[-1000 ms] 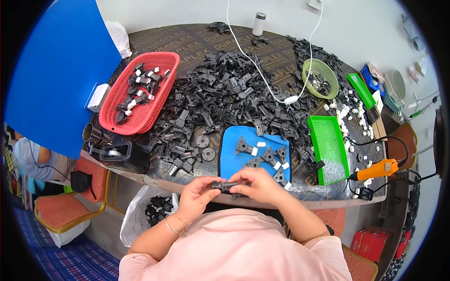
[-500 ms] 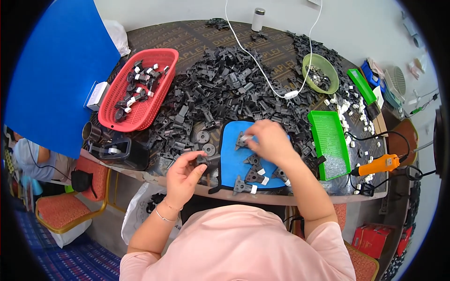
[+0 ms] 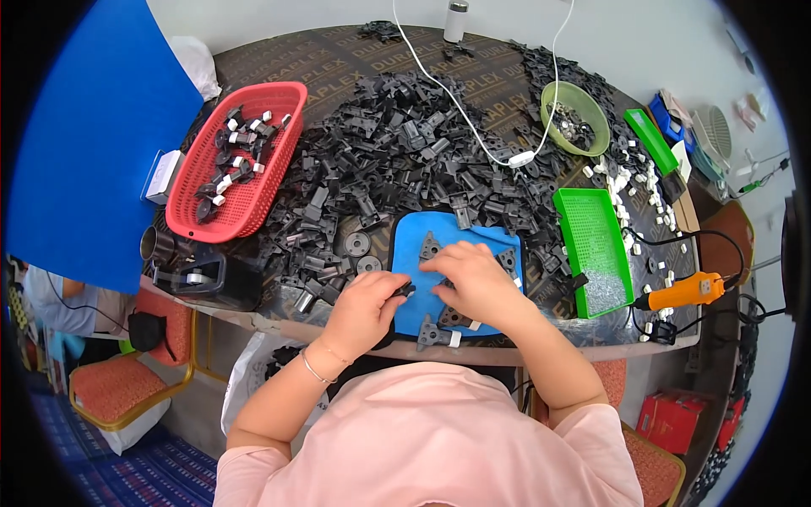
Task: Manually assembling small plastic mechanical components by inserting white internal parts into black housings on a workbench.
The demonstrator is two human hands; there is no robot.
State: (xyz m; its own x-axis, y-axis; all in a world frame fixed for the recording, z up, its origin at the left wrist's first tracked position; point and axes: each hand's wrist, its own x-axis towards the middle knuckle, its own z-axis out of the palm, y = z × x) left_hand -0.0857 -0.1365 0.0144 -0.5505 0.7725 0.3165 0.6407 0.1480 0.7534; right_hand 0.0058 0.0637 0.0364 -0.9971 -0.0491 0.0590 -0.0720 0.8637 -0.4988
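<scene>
low in the centre of the frame, the left hand (image 3: 365,308) is curling loosely, pinching a small black plastic part (image 3: 406,290) at the blue tray's (image 3: 490,239) left edge. the right hand (image 3: 473,281) is lying half open, fingers spread over grey triangular brackets (image 3: 430,247) in that tray. upper left, a red basket (image 3: 258,191) is holding black-and-white pieces; a heap of black parts (image 3: 405,152) is crowding behind, and a green tray (image 3: 591,245) is sitting at right.

Dark table (image 3: 279,59), black parts (image 3: 397,152), blue mat (image 3: 410,253)

Person is wearing a pale pink short-sleeved cotton top (image 3: 431,448); thin silver bracelet (image 3: 313,369) is sitting on left wrist, both forearms bare.
</scene>
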